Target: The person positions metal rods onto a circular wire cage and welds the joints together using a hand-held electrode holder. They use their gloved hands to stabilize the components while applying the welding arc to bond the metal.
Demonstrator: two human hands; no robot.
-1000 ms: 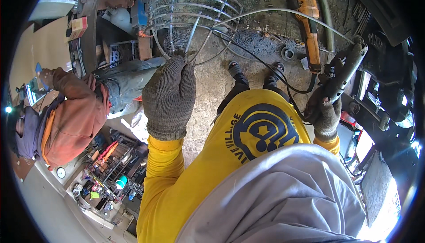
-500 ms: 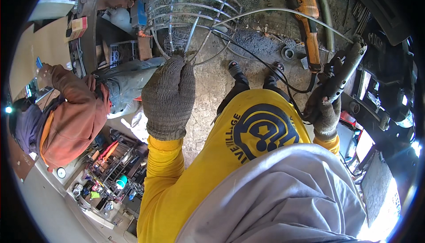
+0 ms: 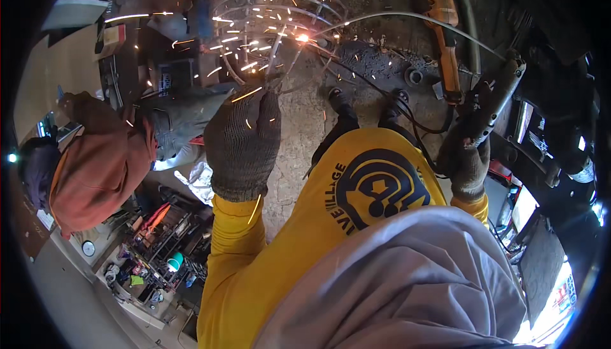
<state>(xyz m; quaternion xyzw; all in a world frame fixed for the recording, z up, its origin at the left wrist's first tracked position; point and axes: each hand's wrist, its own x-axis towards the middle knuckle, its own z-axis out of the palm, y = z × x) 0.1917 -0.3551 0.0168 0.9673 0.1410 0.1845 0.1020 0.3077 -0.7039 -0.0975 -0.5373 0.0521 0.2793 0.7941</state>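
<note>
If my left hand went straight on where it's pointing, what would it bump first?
Your gloved left hand would likely meet the wire frame first; its lower rods run right up to the fingertips, perhaps already touching, though depth is unclear.

Worn, rough floor [image 3: 296,120] — greyish-brown, cluttered corner [image 3: 156,253] lower left, bright daylight [image 3: 527,330] lower right

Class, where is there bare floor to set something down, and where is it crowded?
Bare floor shows between the gloved left hand and the left foot. Crowded: the wire frame, amid sparks, and the clutter right of the right hand.
</note>
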